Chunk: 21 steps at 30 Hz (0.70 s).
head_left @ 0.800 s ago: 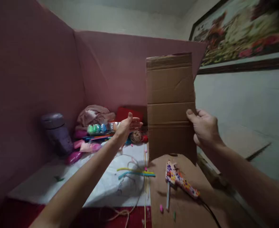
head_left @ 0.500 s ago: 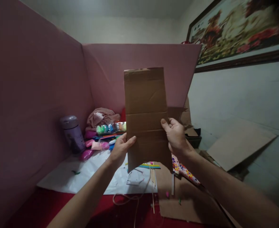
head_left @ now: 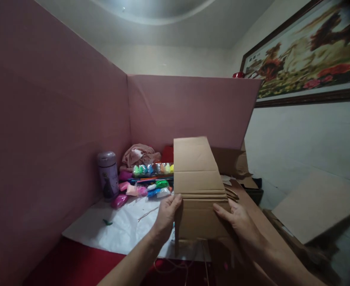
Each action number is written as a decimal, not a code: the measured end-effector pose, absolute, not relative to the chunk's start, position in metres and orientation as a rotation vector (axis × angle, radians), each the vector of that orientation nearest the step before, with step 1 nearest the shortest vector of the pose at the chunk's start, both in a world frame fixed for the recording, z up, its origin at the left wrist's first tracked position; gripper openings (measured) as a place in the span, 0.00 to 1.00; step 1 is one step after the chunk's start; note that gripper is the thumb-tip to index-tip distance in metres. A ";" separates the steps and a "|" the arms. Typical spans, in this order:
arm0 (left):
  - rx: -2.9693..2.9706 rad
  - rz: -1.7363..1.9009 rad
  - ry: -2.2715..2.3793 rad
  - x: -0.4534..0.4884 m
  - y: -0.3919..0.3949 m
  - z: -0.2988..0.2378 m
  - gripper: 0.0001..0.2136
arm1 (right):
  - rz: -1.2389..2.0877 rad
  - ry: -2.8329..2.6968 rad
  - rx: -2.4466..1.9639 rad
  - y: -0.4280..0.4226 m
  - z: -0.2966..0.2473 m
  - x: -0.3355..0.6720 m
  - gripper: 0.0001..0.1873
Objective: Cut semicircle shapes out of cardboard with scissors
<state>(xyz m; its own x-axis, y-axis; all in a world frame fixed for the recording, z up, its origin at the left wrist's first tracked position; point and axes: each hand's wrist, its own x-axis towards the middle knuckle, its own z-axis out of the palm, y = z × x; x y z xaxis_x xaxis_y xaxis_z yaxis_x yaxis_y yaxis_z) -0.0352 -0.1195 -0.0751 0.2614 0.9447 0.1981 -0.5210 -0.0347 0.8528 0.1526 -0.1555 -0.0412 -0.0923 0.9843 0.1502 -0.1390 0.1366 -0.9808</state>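
Note:
A creased piece of brown cardboard [head_left: 197, 182] is held up in front of me, tilted back over the table. My left hand [head_left: 167, 216] grips its left edge, thumb on the near face and fingers behind. On the other side my right hand [head_left: 240, 218] holds the right edge, its thumb lying across the front. Several horizontal folds cross the cardboard near the thumbs. Below it, a white sheet [head_left: 124, 222] covers part of the red tabletop cloth [head_left: 79, 262]. Thin string and sticks show partly beneath the cardboard.
To the left stands a purple bottle [head_left: 108, 176]. Bags of coloured clay [head_left: 136, 190] and a clear pack of coloured clay [head_left: 151, 169] lie at the back near a pink cloth [head_left: 141, 155]. Pink panels [head_left: 189, 107] wall the back and left. A cardboard sheet [head_left: 324, 202] leans at the right wall.
The cardboard has come down and tilted back, so its folds and lighter face show. Both hands have moved lower and to the right with it. The view has tipped upward.

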 end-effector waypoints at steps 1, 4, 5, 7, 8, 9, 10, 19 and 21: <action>1.018 1.276 0.542 -0.034 -0.120 -0.080 0.14 | 1.280 -1.235 -0.958 -0.157 -0.047 0.153 0.26; 0.999 1.288 0.562 -0.033 -0.124 -0.087 0.14 | 1.330 -1.178 -0.949 -0.160 -0.062 0.152 0.27; 0.986 1.283 0.571 -0.033 -0.125 -0.088 0.14 | 1.332 -1.163 -0.946 -0.160 -0.066 0.152 0.27; 0.956 1.266 0.581 -0.034 -0.127 -0.088 0.14 | 1.348 -1.153 -0.943 -0.158 -0.072 0.152 0.27; 0.946 1.256 0.580 -0.034 -0.127 -0.087 0.14 | 1.372 -1.159 -0.941 -0.156 -0.074 0.153 0.28; 0.942 1.248 0.575 -0.035 -0.127 -0.087 0.14 | 1.394 -1.163 -0.940 -0.154 -0.075 0.153 0.27; 0.941 1.245 0.566 -0.036 -0.126 -0.086 0.14 | 1.396 -1.164 -0.947 -0.152 -0.074 0.154 0.27; 0.938 1.188 0.607 -0.048 -0.124 -0.073 0.17 | 1.324 -1.205 -0.900 -0.145 -0.038 0.138 0.29; 0.911 1.252 0.664 -0.055 -0.120 -0.066 0.20 | 1.290 -1.286 -0.869 -0.136 -0.031 0.136 0.27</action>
